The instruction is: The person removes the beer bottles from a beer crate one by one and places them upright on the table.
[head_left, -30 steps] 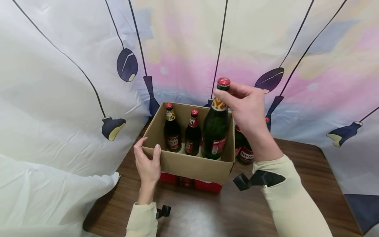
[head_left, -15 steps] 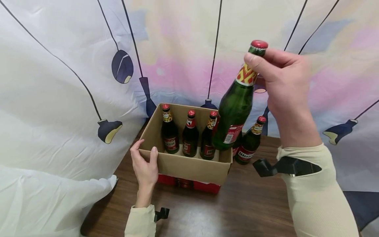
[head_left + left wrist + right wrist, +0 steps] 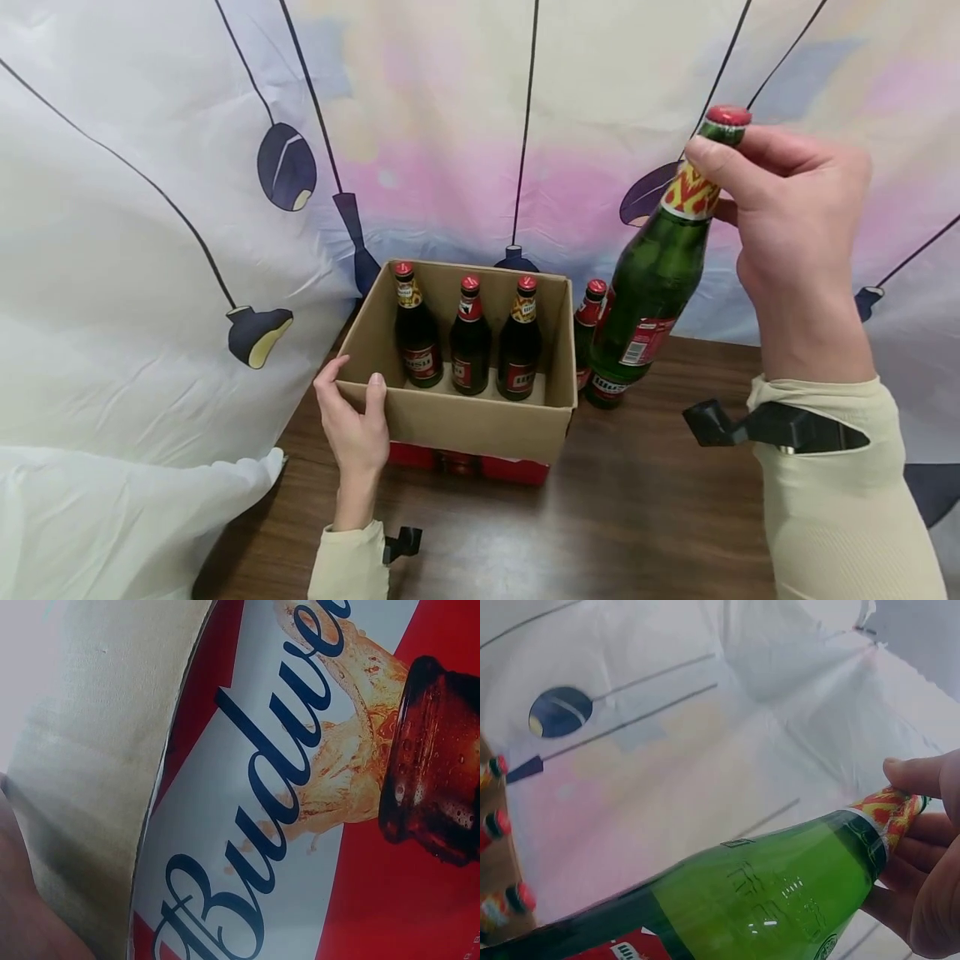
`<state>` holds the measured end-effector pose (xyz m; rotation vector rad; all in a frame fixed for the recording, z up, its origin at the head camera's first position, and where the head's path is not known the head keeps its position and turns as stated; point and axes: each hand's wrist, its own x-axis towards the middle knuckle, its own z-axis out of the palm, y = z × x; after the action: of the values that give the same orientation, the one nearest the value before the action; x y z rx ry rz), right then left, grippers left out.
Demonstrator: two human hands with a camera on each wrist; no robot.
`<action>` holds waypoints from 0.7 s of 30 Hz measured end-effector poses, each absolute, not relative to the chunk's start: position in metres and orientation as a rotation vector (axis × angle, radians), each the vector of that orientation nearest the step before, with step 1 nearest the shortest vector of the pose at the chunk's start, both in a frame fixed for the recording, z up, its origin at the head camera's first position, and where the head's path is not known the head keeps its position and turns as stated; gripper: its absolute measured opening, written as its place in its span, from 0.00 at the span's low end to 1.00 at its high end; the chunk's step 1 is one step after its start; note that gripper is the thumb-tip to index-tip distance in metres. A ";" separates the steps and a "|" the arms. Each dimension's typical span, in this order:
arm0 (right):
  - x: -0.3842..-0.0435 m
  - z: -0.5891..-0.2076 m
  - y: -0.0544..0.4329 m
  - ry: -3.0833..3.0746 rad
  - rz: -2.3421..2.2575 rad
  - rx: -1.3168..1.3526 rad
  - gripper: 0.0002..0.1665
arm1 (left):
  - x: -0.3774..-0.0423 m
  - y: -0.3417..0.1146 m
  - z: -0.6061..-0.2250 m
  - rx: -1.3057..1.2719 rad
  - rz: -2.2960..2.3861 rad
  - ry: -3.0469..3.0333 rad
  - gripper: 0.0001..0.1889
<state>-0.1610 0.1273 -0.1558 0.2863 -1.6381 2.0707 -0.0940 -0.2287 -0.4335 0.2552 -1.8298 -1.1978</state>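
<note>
My right hand (image 3: 810, 200) pinches the neck of a green beer bottle (image 3: 660, 258) with a red cap and a yellow-red neck label. The bottle leans, base to the left, above the table right of the cardboard box (image 3: 457, 417). In the right wrist view thumb and fingers wrap the neck of this beer bottle (image 3: 780, 877). My left hand (image 3: 356, 425) grips the box's front left corner, thumb up at the rim. Inside stand three dark beer bottles (image 3: 471, 346) in a row, with room at the right end. The left wrist view shows the box's printed front (image 3: 247, 825).
Close to the box's right side stand a beer bottle (image 3: 588, 312) with a red neck label and another beer bottle (image 3: 606, 390), mostly hidden behind the held one. The brown wooden table (image 3: 637, 500) meets a patterned cloth (image 3: 450, 125) at the back.
My right hand has lifted the green beer bottle up out of the box and carried it right, past the box's edge. My left hand keeps its grip on the corner.
</note>
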 end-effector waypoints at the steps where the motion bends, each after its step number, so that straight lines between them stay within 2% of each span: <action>1: -0.162 -0.160 0.131 -1.646 2.075 0.262 0.19 | -0.094 -0.229 -0.434 0.259 -1.197 -1.829 0.29; 7: -0.166 -0.202 0.150 -1.745 2.039 0.068 0.22 | -0.094 -0.230 -0.433 0.256 -1.189 -1.835 0.30; 16: -0.174 -0.271 0.171 -2.175 1.696 -0.223 0.26 | -0.095 -0.231 -0.433 0.260 -1.182 -1.833 0.31; 21: -0.177 -0.301 0.182 -2.223 1.719 -0.338 0.29 | -0.096 -0.230 -0.434 0.256 -1.184 -1.838 0.31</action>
<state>-0.1771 0.1822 -0.3008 -0.3383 -2.2230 1.7189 -0.0957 -0.2302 -0.4344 0.2562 -1.8379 -1.1835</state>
